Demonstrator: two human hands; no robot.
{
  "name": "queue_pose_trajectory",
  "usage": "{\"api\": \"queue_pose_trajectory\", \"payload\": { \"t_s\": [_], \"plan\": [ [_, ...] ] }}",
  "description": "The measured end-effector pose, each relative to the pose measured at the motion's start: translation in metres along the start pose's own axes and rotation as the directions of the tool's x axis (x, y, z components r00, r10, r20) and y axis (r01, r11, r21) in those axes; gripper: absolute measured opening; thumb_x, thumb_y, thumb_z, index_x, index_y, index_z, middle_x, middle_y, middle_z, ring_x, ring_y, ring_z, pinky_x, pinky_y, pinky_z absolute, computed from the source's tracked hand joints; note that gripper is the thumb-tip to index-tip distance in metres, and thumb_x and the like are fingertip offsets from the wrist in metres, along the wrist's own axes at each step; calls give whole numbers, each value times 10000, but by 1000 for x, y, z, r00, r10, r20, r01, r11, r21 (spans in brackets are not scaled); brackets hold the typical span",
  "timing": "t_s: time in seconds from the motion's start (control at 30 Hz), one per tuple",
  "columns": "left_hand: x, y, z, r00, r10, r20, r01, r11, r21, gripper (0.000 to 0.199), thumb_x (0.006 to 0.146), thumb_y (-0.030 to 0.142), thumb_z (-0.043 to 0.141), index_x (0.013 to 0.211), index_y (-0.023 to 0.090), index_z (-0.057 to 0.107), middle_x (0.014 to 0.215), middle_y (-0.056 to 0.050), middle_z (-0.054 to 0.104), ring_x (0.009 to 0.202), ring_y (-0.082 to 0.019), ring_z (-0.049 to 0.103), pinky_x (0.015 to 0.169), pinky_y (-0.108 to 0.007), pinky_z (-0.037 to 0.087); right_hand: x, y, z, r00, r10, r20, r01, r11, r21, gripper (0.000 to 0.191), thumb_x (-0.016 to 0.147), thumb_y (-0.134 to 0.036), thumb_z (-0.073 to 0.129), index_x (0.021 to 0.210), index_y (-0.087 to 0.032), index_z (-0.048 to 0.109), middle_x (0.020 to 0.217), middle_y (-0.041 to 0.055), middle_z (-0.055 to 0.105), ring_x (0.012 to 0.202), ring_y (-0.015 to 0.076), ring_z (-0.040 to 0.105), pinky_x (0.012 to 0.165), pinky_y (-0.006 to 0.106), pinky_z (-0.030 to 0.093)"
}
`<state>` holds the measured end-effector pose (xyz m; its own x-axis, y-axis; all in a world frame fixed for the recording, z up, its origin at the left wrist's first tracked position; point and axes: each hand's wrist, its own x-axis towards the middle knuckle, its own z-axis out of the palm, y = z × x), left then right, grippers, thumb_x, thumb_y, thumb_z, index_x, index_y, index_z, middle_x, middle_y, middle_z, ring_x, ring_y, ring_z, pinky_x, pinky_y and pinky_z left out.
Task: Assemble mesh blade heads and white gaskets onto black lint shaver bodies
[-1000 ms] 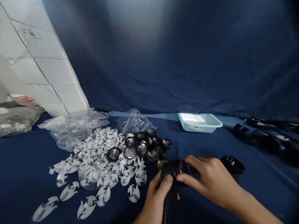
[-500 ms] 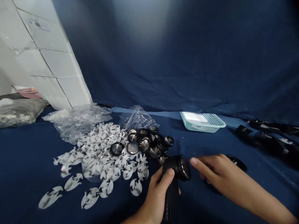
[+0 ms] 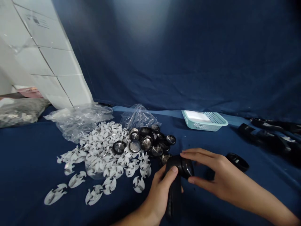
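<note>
Clasping a black device [image 3: 172, 194] by its handle at the table's [image 3: 25, 163] near side (head view), the left hand's [image 3: 160, 191] grip wraps around it; the right hand's [image 3: 218, 174] grip pinches its round cap [image 3: 188, 169] between fingers and thumb. Left: black-rimmed discs [image 3: 146, 144] beside white pieces [image 3: 107, 153]. Far right: pale-blue basket [image 3: 203, 127].

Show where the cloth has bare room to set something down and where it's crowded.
Bare blue cloth shows between the turquoise basket and the right hand, and left of the white pieces. The middle is crowded: black-rimmed discs abut those pieces.
</note>
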<state>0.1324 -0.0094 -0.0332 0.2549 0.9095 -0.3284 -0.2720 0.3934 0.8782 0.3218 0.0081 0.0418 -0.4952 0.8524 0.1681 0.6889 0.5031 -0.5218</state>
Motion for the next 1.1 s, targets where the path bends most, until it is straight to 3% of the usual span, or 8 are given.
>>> {"api": "queue_pose_trajectory", "payload": {
  "t_s": [0.17,0.27,0.33,0.43,0.63,0.77,0.93,1.1],
  "plan": [
    [3,1,-2,997,-68,20,69,997,-25,537,807,650,573,1001,151,617,609,-12,617,470,-118,530,467,-211,402,0,6,-2,988,-126,85,132,988,-73,576,861,-153,609,1363,-406,484,1446,-46,486,1296,191,495,1081,369,450],
    [4,2,-3,997,-73,34,74,997,-20,540,817,656,552,1007,154,616,601,-9,614,461,-118,519,458,-212,389,2,7,-3,982,-166,89,173,982,-75,547,876,-190,607,1367,-397,484,1436,-32,501,1310,206,477,1082,405,444],
    [3,2,-2,999,-40,28,40,999,1,534,825,643,555,1022,151,622,610,-8,612,483,-116,522,477,-212,386,3,6,-3,993,-107,56,109,993,-40,512,865,-302,646,1357,-349,509,1385,11,554,1235,229,549,1013,404,504],
    [0,2,1,999,22,23,-23,999,48,526,826,607,584,1072,144,630,632,-8,613,531,-119,531,515,-218,392,5,3,-4,998,59,18,-59,998,23,465,851,-470,637,1266,-264,599,1200,63,675,976,234,682,816,377,592],
    [-5,2,8,995,102,18,-103,990,101,476,840,541,598,1115,155,640,697,-15,623,594,-131,542,570,-239,397,3,-3,-7,983,164,81,-170,983,63,304,879,-470,594,1078,-254,670,907,20,747,748,196,707,718,332,587],
    [-4,1,7,996,91,1,-90,992,92,505,836,564,594,1140,162,622,705,-12,626,633,-142,557,597,-244,407,1,-2,-5,994,103,41,-105,993,56,381,845,-411,654,1194,-269,603,1074,33,700,843,192,696,760,330,588],
    [-1,-2,5,999,45,-10,-45,997,56,608,809,626,592,1176,142,587,681,-14,629,640,-155,571,584,-244,407,-2,1,-5,991,-134,24,135,991,-28,469,819,-177,646,1262,-311,564,1340,35,552,1213,224,557,1012,371,499],
    [-1,-2,5,999,32,2,-32,999,24,622,795,645,594,1163,144,597,649,-6,613,584,-143,550,555,-238,392,-1,4,-5,985,-167,34,168,984,-51,468,814,-189,648,1258,-317,573,1348,39,538,1223,234,548,1030,404,485]
  ]
}}
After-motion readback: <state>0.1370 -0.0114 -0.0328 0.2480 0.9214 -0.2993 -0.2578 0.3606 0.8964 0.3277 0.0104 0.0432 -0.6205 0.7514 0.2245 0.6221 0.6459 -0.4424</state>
